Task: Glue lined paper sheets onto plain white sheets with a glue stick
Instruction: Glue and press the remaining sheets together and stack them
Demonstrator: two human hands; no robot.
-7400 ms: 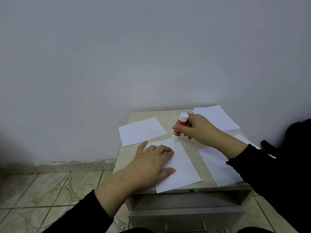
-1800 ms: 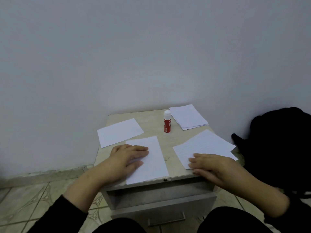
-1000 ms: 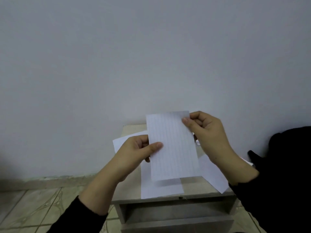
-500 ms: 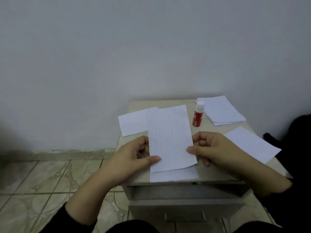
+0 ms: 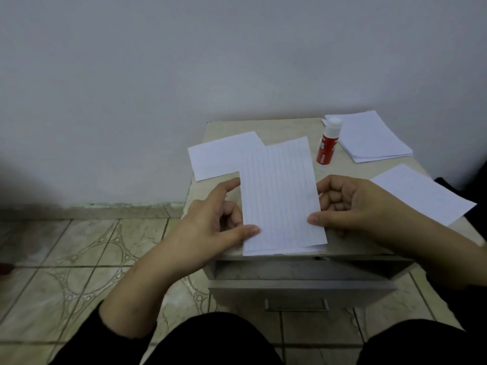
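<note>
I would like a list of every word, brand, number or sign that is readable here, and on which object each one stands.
No text can be read.
Glue stick: white marks on the red label, too blurred to read.
Lined sheet, held by the left hand and the right hand: only ruled lines, no writing.
Stack of sheets: no print visible.

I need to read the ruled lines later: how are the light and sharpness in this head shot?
Head view: dim, flat light; the lined sheet shows faint rules; the glue stick label is blurred; dark vignette at left edge.
</note>
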